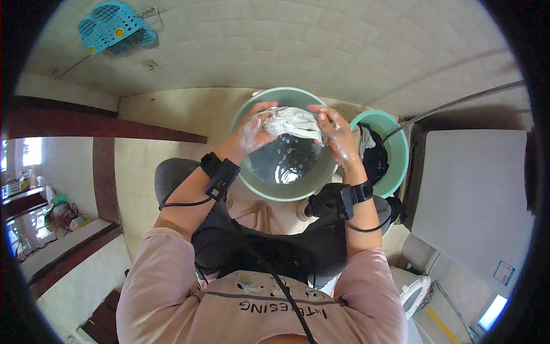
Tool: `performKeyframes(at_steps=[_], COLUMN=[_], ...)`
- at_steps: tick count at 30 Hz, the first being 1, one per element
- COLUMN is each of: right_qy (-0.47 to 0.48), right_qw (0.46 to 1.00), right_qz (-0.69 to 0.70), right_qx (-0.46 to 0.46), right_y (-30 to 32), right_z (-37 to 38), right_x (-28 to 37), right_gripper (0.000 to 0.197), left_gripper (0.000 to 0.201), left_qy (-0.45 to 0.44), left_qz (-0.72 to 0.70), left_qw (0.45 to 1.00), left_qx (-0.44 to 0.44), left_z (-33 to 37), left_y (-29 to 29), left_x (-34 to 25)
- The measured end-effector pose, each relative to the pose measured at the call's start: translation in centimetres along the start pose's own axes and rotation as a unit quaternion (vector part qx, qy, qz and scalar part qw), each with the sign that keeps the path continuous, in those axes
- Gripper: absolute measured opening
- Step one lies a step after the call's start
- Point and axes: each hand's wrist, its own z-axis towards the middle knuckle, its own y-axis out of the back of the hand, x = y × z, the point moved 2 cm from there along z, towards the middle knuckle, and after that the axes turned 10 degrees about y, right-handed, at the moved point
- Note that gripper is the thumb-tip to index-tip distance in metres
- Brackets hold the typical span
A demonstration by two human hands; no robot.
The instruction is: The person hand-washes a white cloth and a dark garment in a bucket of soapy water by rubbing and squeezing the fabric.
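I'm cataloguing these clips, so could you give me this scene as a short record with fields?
Left hand: holding one end of the white cloth
Right hand: holding its other end
Cloth state: bunched
Basin: pale green, water inside
Suds: on both hands
Right of basin: teal bucket with dark fabric
Wall, upper left: light-blue slippers

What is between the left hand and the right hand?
A white cloth stretches from the left hand to the right hand, over the basin, in the head view.

Pale pink sleeves (pixel 154 266); black wristbands (pixel 222 178) with cables (pixel 186 204); dark trousers (pixel 229 252).
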Motion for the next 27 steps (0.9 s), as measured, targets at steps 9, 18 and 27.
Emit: performKeyframes(at_steps=[9, 18, 27], right_qy=[0.183, -0.011, -0.105], right_qw=[0.942, 1.000, 0.983], right_qz=[-0.279, 0.013, 0.144], right_qx=[0.038, -0.025, -0.036], right_y=[0.3, 0.8, 0.4], right_z=[0.3, -0.2, -0.2], right_x=[-1.9, -1.1, -1.4], right_gripper=[0.022, 0.022, 0.014], left_gripper=[0.062, 0.026, 0.028], left_qy=[-0.018, -0.089, -0.008], left_qz=[-0.038, 0.057, 0.116], left_qw=[0.992, 0.991, 0.993], left_qx=[0.116, 0.083, -0.031], left_z=[0.6, -0.6, 0.9], left_y=[-0.9, -3.5, -1.3], left_x=[-0.6, -0.9, -0.4])
